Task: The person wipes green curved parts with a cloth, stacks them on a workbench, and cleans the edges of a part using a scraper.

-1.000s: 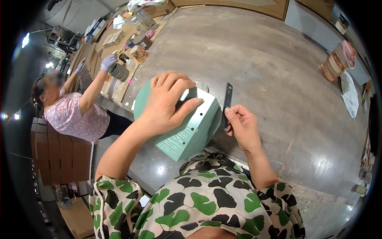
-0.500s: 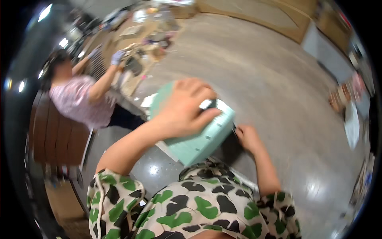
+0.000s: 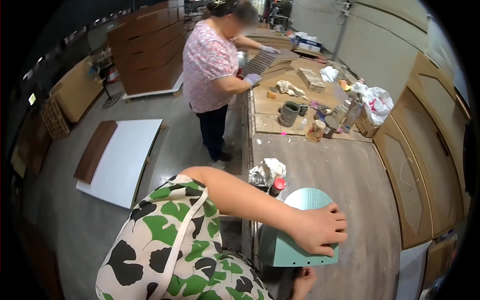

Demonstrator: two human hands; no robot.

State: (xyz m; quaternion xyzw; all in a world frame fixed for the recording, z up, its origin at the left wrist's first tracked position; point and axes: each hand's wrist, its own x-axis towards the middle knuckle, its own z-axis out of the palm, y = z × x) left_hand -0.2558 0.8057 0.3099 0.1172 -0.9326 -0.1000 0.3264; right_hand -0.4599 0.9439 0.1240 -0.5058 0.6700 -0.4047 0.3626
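Observation:
A mint-green piece (image 3: 295, 252) with a rounded far end and a row of small dark holes along its straight near edge lies at the near left edge of the worktable (image 3: 360, 200). My left hand (image 3: 322, 230) reaches across its top and grips it, fingers bent toward its right side. Just below that near edge is my right hand (image 3: 304, 282), its fingers curled together; whatever they hold, if anything, is hidden. Beyond the green piece stand a red-capped bottle (image 3: 277, 187) and a crumpled white wad (image 3: 270, 170).
A co-worker (image 3: 212, 70) in gloves handles a ribbed brown panel (image 3: 262, 64) at the table's far left. Cans (image 3: 289, 115), bottles and a white plastic bag (image 3: 375, 102) crowd the table's far part. Wooden door panels (image 3: 420, 150) lean on the right; a white board (image 3: 125, 155) lies low on the left.
My view has swung left and up toward the co-worker. The green piece was tilted toward me and now lies flatter, with my left hand still on it. My right hand stays near its edge.

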